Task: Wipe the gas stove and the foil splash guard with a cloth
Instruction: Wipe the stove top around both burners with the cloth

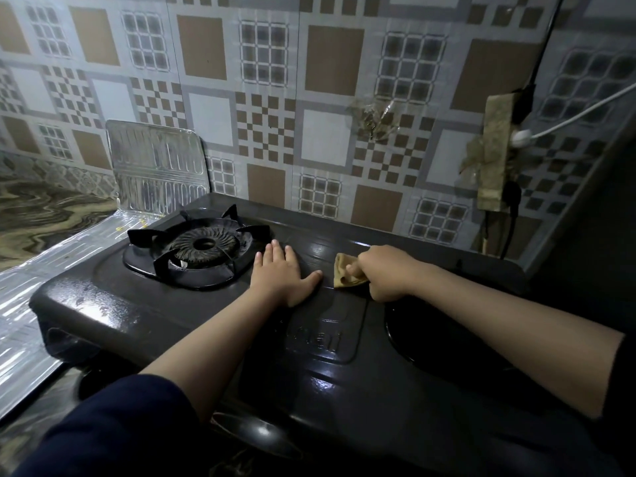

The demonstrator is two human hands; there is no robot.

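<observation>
Right grip (382, 271) pinching cloth (346, 271), mid-stove (206, 339), near back edge

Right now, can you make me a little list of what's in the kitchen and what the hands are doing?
stove: black gas stove, top glossy
burner: left burner with its pan support on
left hand: left hand flat on the stove top beside the burner
right hand: right hand grips the cloth
cloth: tan cloth, bunched, on the stove top
splash guard: foil splash guard upright behind the stove
wall: patterned wall
</observation>
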